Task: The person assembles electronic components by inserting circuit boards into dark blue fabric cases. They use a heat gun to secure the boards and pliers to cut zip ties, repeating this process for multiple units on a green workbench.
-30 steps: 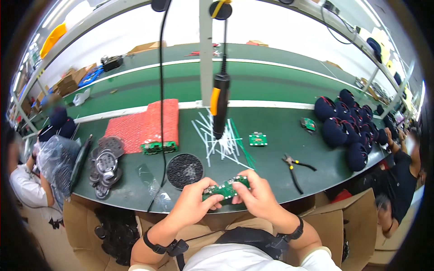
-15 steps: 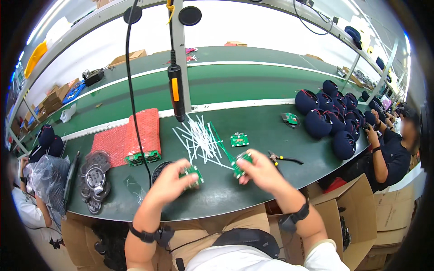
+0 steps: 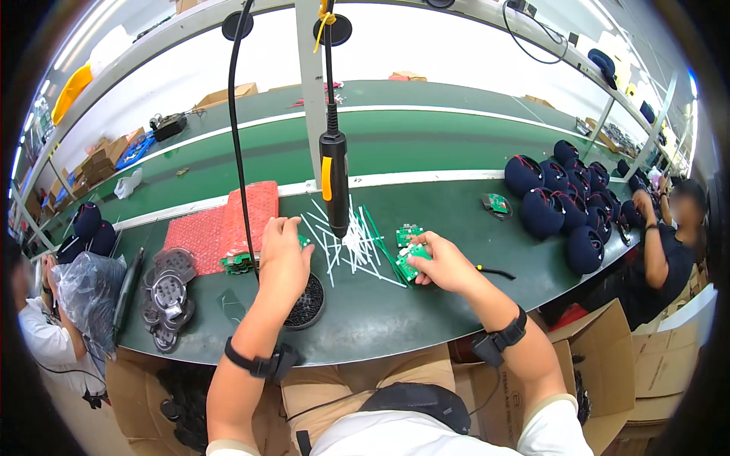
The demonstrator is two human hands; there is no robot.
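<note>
My left hand (image 3: 283, 257) is closed over a green circuit board (image 3: 303, 241). Only a small edge of that board shows past the fingers. Between the thumb and fingers of my right hand (image 3: 447, 264) is another green circuit board (image 3: 413, 261), tilted above the bench. Just behind it a third board (image 3: 407, 233) lies on the green bench top. A loose heap of white strips (image 3: 356, 249) spreads between my hands, with a few green strips (image 3: 378, 237) along its right side. Below my left hand stands a round black tub of small dark pieces (image 3: 307, 304).
An electric screwdriver (image 3: 333, 178) hangs over the strips. Left are pink bubble-wrap bags (image 3: 220, 237) with boards and grey round plastic parts (image 3: 171, 292). Pliers (image 3: 498, 272) lie partly behind my right hand. Dark blue round shells (image 3: 544, 211) crowd the right, near a co-worker (image 3: 654, 251).
My left hand has moved forward and left with its board, uncovering the black tub. My right hand and its board have shifted slightly forward and right, now partly covering the pliers.
</note>
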